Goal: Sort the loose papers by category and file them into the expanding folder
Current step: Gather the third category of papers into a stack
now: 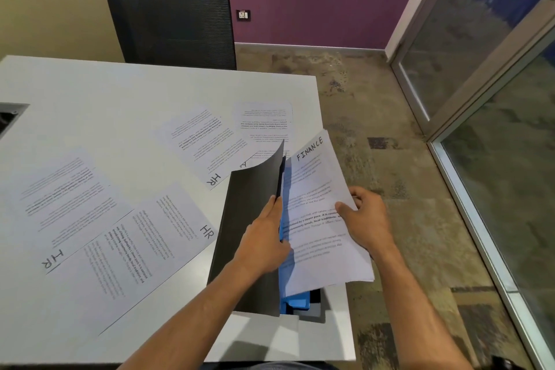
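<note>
The expanding folder (249, 219) lies near the table's right edge, its black cover lifted and blue pockets showing inside. My left hand (264, 237) holds the cover and a divider apart. My right hand (366, 219) grips a stack of papers marked FINANCE (315, 219), its lower left edge inside the folder's opening. Loose sheets marked HR lie on the table: one at the near left (63, 204), one next to the folder (144, 249), one farther back (207, 144). Another sheet (267, 123) lies at the far right, its label hidden by the cover.
The white table (120, 90) ends just right of the folder, with bare floor (390, 117) beyond. A black office chair (171, 21) stands at the far side. A cable cut-out (12, 117) sits at the left edge. A glass partition (495, 69) runs along the right.
</note>
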The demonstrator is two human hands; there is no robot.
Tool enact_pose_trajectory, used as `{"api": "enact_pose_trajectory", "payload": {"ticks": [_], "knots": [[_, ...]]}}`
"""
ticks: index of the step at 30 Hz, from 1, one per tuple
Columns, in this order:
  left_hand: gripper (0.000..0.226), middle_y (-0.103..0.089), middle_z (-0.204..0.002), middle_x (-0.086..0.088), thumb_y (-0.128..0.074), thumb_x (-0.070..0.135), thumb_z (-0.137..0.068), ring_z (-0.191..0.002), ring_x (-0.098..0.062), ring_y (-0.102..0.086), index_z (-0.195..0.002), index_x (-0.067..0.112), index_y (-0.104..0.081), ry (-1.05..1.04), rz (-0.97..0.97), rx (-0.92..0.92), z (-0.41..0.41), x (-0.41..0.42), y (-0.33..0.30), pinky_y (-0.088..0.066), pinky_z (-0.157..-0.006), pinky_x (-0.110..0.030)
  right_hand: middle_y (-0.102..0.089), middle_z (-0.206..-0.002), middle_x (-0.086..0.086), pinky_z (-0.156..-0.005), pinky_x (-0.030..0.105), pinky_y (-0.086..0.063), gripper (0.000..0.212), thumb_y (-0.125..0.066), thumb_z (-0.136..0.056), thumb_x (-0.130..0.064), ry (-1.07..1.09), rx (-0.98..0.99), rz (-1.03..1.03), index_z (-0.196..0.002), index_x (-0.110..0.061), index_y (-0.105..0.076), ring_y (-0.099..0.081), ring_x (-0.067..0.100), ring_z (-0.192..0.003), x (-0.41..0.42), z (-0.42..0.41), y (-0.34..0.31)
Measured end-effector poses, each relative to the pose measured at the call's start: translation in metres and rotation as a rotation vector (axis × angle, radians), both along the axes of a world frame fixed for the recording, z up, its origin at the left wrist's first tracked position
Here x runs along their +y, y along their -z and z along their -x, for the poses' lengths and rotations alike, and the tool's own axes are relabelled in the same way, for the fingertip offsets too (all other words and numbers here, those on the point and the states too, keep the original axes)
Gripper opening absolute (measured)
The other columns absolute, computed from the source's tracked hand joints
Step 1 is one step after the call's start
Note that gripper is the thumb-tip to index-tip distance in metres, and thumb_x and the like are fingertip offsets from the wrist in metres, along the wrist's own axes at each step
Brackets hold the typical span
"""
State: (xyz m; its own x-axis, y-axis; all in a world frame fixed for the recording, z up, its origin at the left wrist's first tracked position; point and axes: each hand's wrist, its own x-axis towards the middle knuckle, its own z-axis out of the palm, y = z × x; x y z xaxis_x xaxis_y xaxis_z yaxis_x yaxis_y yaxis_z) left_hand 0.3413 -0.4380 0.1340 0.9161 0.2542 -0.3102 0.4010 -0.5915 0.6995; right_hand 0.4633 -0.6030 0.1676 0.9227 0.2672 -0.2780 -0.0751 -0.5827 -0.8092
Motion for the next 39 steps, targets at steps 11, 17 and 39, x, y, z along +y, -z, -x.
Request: {"api": "enact_pose_trajectory", "payload": {"ticks": [11,17,39], "knots": [[0.079,-0.040,-0.147,0.008,-0.070,0.027,-0.088,-0.123,-0.018,-0.056,-0.149,0.034,-0.019,-0.035,-0.018,-0.024,-0.004,0.002,-0.001,-0.056,-0.090,-0.039,-0.063,-0.114,-0.003,-0.075,0.020,-0.055,0.024,-0.058,-0.098,-0.015,-0.025,-0.070,0.038,-0.122,-0.018,-0.058,-0.059,0.008,-0.100,0.026,0.027,0.030],[0.086,-0.037,-0.151,0.007,-0.073,0.022,-0.085,-0.126,-0.023,-0.055,-0.152,0.031,-0.020,-0.024,-0.035,-0.040,-0.006,0.003,0.003,-0.057,-0.091,-0.041,-0.061,-0.130,0.008,-0.089,0.021,-0.052,0.036,-0.054,-0.099,-0.008,-0.098,-0.017,0.041,-0.135,-0.013,-0.052,-0.060,0.017,-0.110,0.051,0.048,0.048],[0.087,-0.031,-0.157,0.004,-0.073,0.022,-0.087,-0.134,-0.024,-0.048,-0.155,0.025,-0.018,-0.027,-0.028,-0.007,-0.010,-0.002,0.009,-0.046,-0.103,-0.042,-0.070,-0.109,0.008,-0.075,0.036,-0.055,0.047,-0.037,-0.101,-0.055,-0.305,-0.244,0.588,-0.122,-0.017,-0.056,-0.068,0.026,-0.092,0.045,0.046,0.077]]}}
